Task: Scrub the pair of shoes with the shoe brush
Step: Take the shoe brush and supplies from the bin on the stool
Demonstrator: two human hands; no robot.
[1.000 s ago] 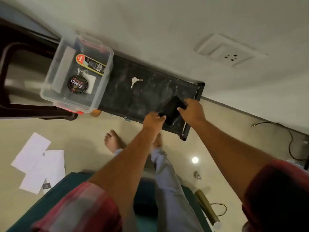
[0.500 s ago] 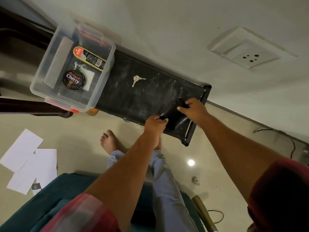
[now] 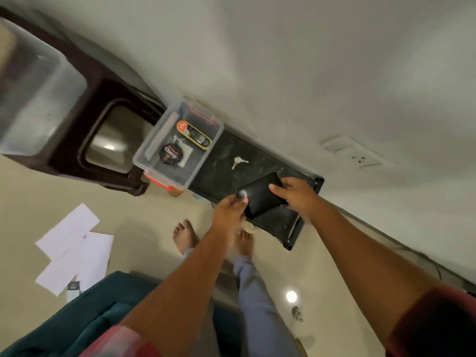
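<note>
Left hand (image 3: 229, 212) and right hand (image 3: 296, 197) both pinch a flat black item (image 3: 260, 199) over the shelf (image 3: 224, 161); shoes not in view, brush can't be made out, polish tin (image 3: 170, 154) in clear box (image 3: 159, 175), scrubbing looks unstarted.

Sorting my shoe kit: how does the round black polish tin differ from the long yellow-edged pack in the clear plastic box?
The round black polish tin is a disc; the long yellow-edged pack is an oblong with rounded ends. In the clear plastic box, the tin lies nearer the person, the pack nearer the wall. Both lie flat.
</note>
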